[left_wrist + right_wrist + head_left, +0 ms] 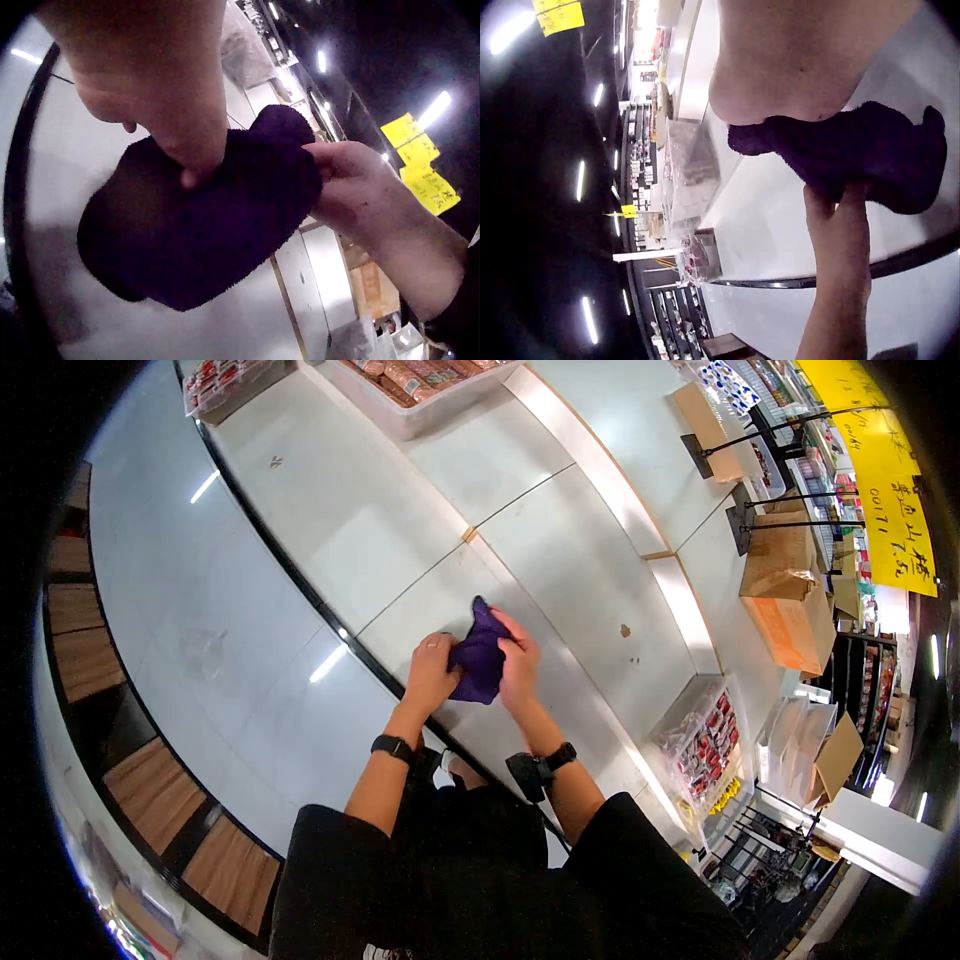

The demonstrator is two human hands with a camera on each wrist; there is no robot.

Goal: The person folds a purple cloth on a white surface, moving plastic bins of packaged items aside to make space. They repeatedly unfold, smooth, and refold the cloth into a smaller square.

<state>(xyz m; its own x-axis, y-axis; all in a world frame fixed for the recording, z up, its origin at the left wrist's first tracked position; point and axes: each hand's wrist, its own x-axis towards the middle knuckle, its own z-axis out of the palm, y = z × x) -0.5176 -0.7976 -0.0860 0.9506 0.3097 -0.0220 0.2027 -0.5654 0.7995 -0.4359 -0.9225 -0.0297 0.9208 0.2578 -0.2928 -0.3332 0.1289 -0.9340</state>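
Observation:
Between both hands is a dark purple cloth (480, 668), fuzzy like a towel and bunched up. My left hand (431, 672) pinches its left side, the thumb laid on the fabric. On the opposite side my right hand (519, 668) grips the cloth near its upper part, where one corner sticks up. In the left wrist view the cloth (202, 217) hangs broad and folded below the left hand (165, 112). The right wrist view shows the cloth (870, 157) stretching between the two hands, over the white stepped shelf (420, 595).
A clear bin of packaged food (430, 400) stands at the far end, with another bin of red packets (225, 385) to its left. At right are a bin of red packets (710, 745), a cardboard box (790, 600) and yellow price signs (890, 510). A black edge (300, 585) borders the shelf.

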